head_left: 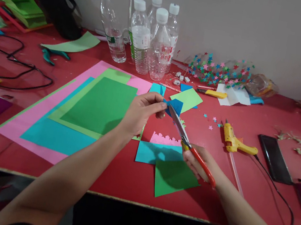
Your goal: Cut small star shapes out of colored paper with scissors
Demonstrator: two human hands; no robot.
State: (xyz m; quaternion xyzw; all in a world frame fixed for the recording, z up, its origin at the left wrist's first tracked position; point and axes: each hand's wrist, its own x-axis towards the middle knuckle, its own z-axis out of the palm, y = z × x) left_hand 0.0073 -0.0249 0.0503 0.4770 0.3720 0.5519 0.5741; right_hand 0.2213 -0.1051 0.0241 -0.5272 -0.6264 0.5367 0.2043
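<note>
My left hand [146, 111] pinches a small piece of blue paper [177, 105] between thumb and fingers above the red table. In my right hand [198, 163] is a pair of scissors [182, 131] with red handles, its blades pointing up and left and meeting the blue paper. Beneath the hands lie a light blue paper strip [147, 154], a dark green paper piece [175, 179] and a pink paper strip with a notched edge [160, 138]. A light green paper piece [189, 100] sits just behind the blue one.
Stacked coloured sheets [103, 100] cover the left middle. Several plastic bottles [159, 52] stand by the wall, near a star-covered bottle [221, 71] on its side. A yellow cutter [214, 94], glue gun [231, 139] and phone [274, 159] lie right; pliers [52, 55] lie left.
</note>
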